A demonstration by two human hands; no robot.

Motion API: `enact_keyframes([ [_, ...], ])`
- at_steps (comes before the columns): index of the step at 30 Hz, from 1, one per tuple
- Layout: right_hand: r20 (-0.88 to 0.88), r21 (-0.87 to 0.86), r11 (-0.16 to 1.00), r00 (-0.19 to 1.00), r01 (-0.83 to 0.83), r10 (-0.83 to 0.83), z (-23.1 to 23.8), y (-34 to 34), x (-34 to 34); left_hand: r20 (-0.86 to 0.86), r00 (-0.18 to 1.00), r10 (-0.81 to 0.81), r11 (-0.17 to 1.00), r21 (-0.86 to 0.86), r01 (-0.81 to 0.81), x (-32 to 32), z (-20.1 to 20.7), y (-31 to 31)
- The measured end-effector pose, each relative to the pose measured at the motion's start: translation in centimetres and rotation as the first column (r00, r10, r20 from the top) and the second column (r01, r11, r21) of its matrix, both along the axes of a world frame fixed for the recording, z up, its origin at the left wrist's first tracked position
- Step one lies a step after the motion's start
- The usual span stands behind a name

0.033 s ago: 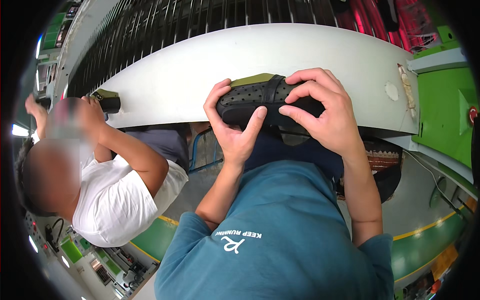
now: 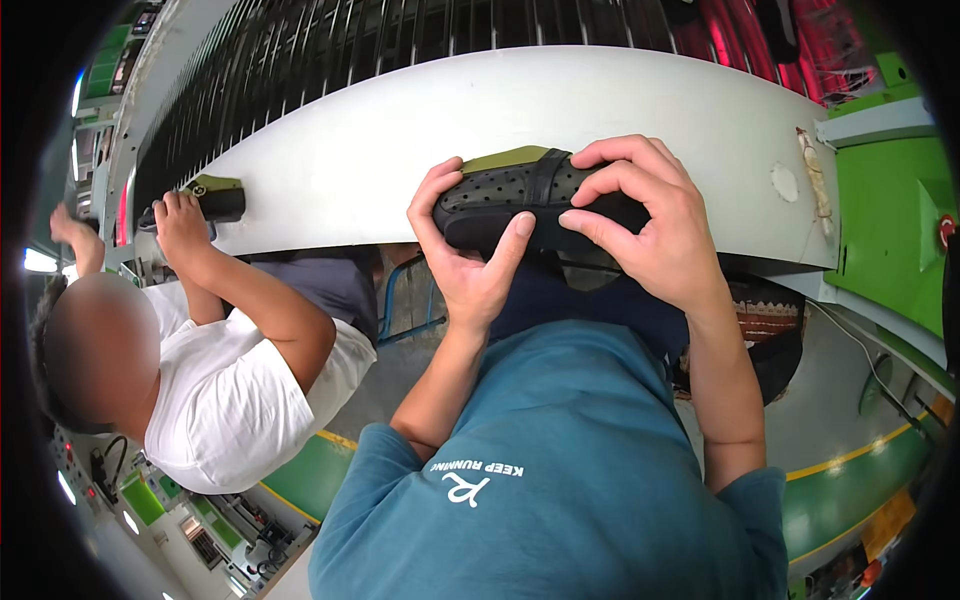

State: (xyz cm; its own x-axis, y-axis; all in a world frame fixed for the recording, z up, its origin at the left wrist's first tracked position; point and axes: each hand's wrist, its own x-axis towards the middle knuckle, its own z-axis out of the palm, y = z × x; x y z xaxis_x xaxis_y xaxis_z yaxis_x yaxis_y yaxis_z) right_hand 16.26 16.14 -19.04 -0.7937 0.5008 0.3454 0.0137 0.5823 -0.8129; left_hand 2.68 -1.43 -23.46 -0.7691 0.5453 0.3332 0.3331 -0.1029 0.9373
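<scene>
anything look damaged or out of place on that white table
Only small marks. The white table has a round scuffed patch near its right end, and a strip of worn, peeling tape along that end. The black shoe held in the left hand and right hand looks intact.
</scene>
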Motion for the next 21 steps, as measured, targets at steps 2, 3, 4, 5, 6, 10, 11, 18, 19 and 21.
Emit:
enact_keyframes([
  [2, -0.002, 0.022, 1.000, 1.000, -0.001, 0.001, -0.1, 0.1, -0.3, -0.032, 0.999, 0.015, 0.999, -0.034, -0.016, -0.2, 0.0, -0.1],
  [3, -0.002, 0.035, 0.999, 1.000, -0.003, 0.003, -0.2, 0.2, -0.3, -0.046, 0.999, 0.024, 0.998, -0.048, -0.026, -0.2, 0.0, -0.1],
  [4, 0.006, 0.038, 0.999, 1.000, -0.005, 0.005, -0.2, 0.2, -0.3, -0.020, 0.999, 0.030, 0.999, -0.026, -0.030, -0.1, 0.0, -0.1],
  [5, 0.015, 0.040, 0.999, 1.000, -0.007, 0.006, -0.1, 0.2, -0.4, 0.006, 0.999, 0.035, 0.999, -0.003, -0.035, 0.2, 0.0, 0.0],
  [6, 0.021, 0.042, 0.999, 1.000, -0.007, 0.006, 0.0, 0.2, -0.5, 0.030, 0.999, 0.038, 0.999, 0.019, -0.039, 0.3, 0.0, 0.1],
  [10, 0.063, -0.086, 0.996, 0.998, -0.004, 0.010, 0.5, 0.6, -0.7, -0.035, 0.997, 0.062, 0.998, -0.028, -0.063, 0.0, 0.3, 0.4],
  [11, 0.048, -0.142, 0.990, 0.998, -0.027, 0.035, 0.3, 1.1, -0.7, -0.042, 0.998, 0.056, 0.998, -0.036, -0.058, -0.2, 0.4, 0.3],
  [18, 0.213, -0.513, 0.855, 0.952, -0.082, 0.219, -0.2, 5.4, -0.2, -0.072, 0.997, 0.037, 0.999, -0.025, -0.039, -0.9, 0.4, 1.0],
  [19, 0.155, -0.554, 0.828, 0.966, -0.089, 0.208, -0.5, 5.5, -0.2, -0.007, 0.999, 0.033, 0.999, -0.020, -0.034, -0.8, 1.0, 1.2],
  [21, 0.040, -0.627, 0.769, 0.982, -0.119, 0.185, -1.6, 5.2, -0.4, 0.123, 0.992, 0.032, 0.999, -0.003, -0.032, -0.5, 2.5, 1.8],
])
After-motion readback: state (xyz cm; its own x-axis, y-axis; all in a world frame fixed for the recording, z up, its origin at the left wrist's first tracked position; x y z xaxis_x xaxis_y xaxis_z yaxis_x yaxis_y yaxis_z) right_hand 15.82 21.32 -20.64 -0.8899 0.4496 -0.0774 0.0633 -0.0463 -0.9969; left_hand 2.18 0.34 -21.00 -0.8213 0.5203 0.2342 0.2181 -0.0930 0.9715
